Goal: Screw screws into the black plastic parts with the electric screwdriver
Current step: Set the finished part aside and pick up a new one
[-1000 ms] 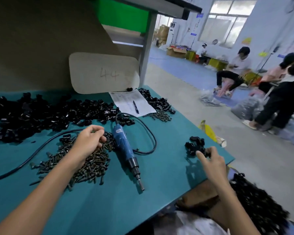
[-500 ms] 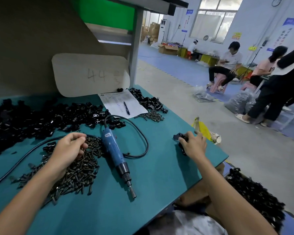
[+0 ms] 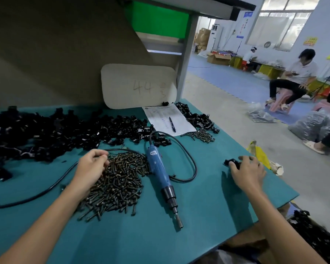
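Black part (image 3: 231, 162): near the bench's right edge, under the right hand's fingertips.
Right hand (image 3: 248, 171): fingers curled down on that part, grip closing, not yet lifted.
Left hand (image 3: 91, 168): fingertips pinched together in the screw pile (image 3: 116, 183); can't tell if a screw's caught.
Electric screwdriver (image 3: 161, 180): lying idle between both hands.
Progress: only gathering, I'd say; driving's all ahead.
Far left: big heap of black parts (image 3: 55, 132) waiting.

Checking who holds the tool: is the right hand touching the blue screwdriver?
Apart. The head view shows bare green mat between the right hand, which rests on a black part, and the screwdriver.
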Available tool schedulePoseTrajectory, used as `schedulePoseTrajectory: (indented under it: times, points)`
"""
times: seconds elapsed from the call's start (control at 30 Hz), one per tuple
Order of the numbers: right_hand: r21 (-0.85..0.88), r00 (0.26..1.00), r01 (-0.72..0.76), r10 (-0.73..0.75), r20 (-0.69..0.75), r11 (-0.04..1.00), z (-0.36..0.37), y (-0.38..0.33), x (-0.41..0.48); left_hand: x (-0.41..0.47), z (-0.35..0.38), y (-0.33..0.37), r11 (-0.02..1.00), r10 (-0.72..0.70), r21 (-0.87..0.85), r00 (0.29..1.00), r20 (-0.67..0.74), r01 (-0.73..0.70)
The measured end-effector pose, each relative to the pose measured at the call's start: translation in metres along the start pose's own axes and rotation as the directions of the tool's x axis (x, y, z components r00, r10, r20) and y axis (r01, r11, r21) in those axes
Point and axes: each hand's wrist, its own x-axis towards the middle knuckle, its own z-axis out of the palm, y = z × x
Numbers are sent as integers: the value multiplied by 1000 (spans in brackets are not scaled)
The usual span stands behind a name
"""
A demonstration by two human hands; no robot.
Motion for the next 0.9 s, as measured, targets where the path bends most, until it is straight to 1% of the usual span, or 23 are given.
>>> schedulePoseTrajectory:
  times: [0.07,0.13,0.2,0.23,0.3,0.37,0.43,0.5,0.53,0.57,0.6,0.67,0.7,0.77,0.83,0.9]
  points:
    - [28,996,84,-83,-40,996,0,-23,-6,2,-18,-3,998,13,61,995,-98,-7]
    - [66,983,182,-179,-42,981,2,-57,-15,2,-40,-7,989,45,146,976,-212,-14]
    - [128,954,299,-299,-20,946,4,-99,-25,4,-65,-16,960,118,278,942,-315,-28]
    - [162,928,367,-372,-3,916,6,-121,-30,7,-76,-22,930,160,368,921,-354,-20]
    - [258,856,489,-515,40,833,12,-170,-43,12,-99,-35,836,208,545,886,-414,59]
    - [375,759,578,-646,82,725,22,-220,-54,17,-119,-47,745,208,653,884,-419,135]
    - [427,646,635,-745,163,644,36,-269,-61,24,-133,-60,655,145,730,915,-377,197]
    - [398,555,680,-787,271,616,56,-313,-65,32,-141,-71,610,40,752,938,-343,249]
    - [375,530,689,-784,322,620,67,-329,-66,36,-142,-74,605,2,753,945,-328,260]
    - [354,519,689,-771,369,632,79,-342,-66,39,-143,-76,601,-9,757,950,-313,255]
    - [337,514,681,-752,413,650,91,-351,-67,41,-142,-78,596,10,768,954,-299,234]
    - [277,509,682,-711,484,677,112,-359,-69,45,-141,-78,587,89,793,960,-265,164]
    - [228,517,701,-702,490,675,120,-360,-70,47,-141,-77,586,124,800,961,-246,129]
    - [150,553,736,-714,429,660,130,-362,-69,49,-143,-78,607,181,792,958,-224,71]
    - [134,582,744,-733,353,655,133,-365,-65,50,-146,-77,643,233,765,945,-229,27]
    - [151,579,752,-752,316,642,133,-369,-59,50,-147,-77,672,275,740,927,-255,5]
